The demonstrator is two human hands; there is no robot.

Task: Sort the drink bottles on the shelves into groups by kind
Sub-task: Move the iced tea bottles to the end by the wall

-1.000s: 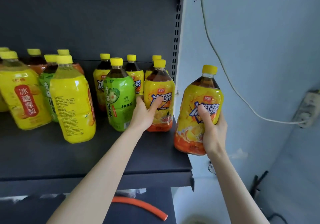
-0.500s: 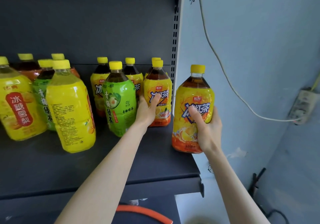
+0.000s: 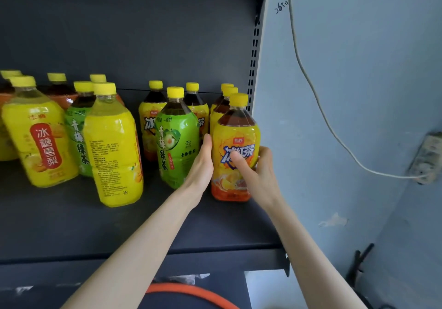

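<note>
A dark shelf [image 3: 71, 225] carries yellow-capped drink bottles. At its right end stands an iced black tea bottle [image 3: 235, 138] with a yellow and orange label; my right hand [image 3: 257, 174] is wrapped around it, thumb across the label. My left hand [image 3: 203, 165] lies flat against that bottle's left side, fingers straight, in the gap next to a green tea bottle [image 3: 177, 138]. More iced black tea bottles [image 3: 151, 119] stand behind. On the left are two yellow pear drink bottles [image 3: 35, 136] [image 3: 113, 146] and another green tea bottle [image 3: 76, 129].
The slotted shelf upright [image 3: 253, 64] and a pale blue wall sit just right of the held bottle. A white cable [image 3: 311, 81] runs down the wall to a socket [image 3: 428, 158]. An orange hose [image 3: 191, 294] lies below the shelf. Bare shelf shows in front of the bottles.
My right hand has carried the iced black tea bottle left from beside the shelf onto its right end. My left hand has slid off the rear tea bottle to this bottle's side.
</note>
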